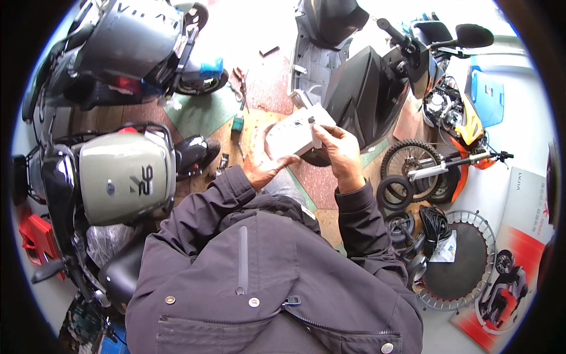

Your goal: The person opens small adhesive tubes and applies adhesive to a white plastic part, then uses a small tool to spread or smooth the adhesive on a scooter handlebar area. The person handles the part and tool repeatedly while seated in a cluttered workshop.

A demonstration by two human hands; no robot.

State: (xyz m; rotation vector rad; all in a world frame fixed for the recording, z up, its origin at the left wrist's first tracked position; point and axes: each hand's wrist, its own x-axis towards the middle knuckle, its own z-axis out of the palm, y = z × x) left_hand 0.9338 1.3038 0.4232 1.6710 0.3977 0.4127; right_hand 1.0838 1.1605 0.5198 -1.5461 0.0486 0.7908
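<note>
Between my hands, out in front of my chest, is a white boxy object [289, 137] with a small dark fitting [312, 120] near its upper right. My left hand [262, 165] is closed on its left and lower side, the thumb along the bottom edge. My right hand [342, 154] grips the right end, thumb close to the dark fitting. Just past the object stands a dark scooter body [359, 94], partly hidden by it. A green-bodied tool [237, 124] lies on the floor beyond my left hand.
Scooters with grey top boxes [112, 177] crowd the left. At right are an orange dirt bike [471, 124], loose tyres [387, 190], a small trampoline [454, 277], coiled black cable [436, 227] and a blue plastic item [487, 97]. The floor has pink and green tiles [312, 180].
</note>
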